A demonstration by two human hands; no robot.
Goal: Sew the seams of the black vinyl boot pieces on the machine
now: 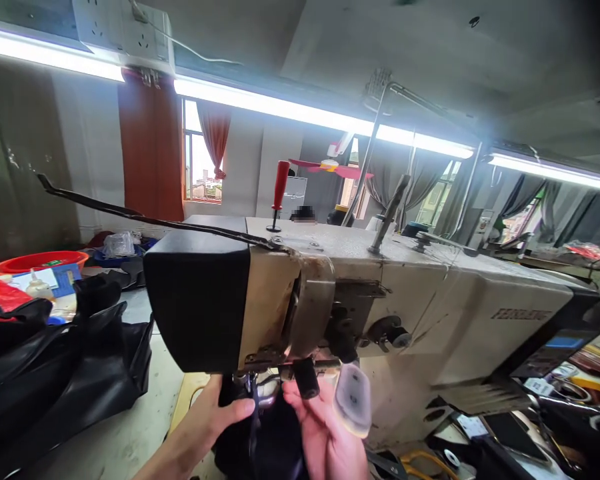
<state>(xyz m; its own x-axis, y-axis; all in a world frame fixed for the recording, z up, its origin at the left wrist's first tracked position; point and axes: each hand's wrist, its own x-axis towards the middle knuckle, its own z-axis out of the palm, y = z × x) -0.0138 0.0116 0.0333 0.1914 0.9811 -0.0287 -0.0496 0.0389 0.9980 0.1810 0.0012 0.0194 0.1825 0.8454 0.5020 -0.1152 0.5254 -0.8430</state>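
Observation:
Below the head of a large white-and-black sewing machine (275, 300), a black leather-like piece (280, 433) lies at the needle area. My left hand (205, 420) grips its left side, thumb on top and the other fingers hidden behind. On the right, my right hand (325, 427) has its fingers curled against the piece's right edge, close to the presser foot (267, 400). A clear plastic guard (353, 400) partly covers that hand. The machine head hides most of the needle.
Black leather-like pieces (80, 373) are heaped on the left of the table, near a red basin (40, 261). A red-handled screwdriver (280, 187) stands upright on the machine. Right of it lie a phone (517, 437) and yellow-handled scissors (425, 460). A person's head (304, 213) shows behind.

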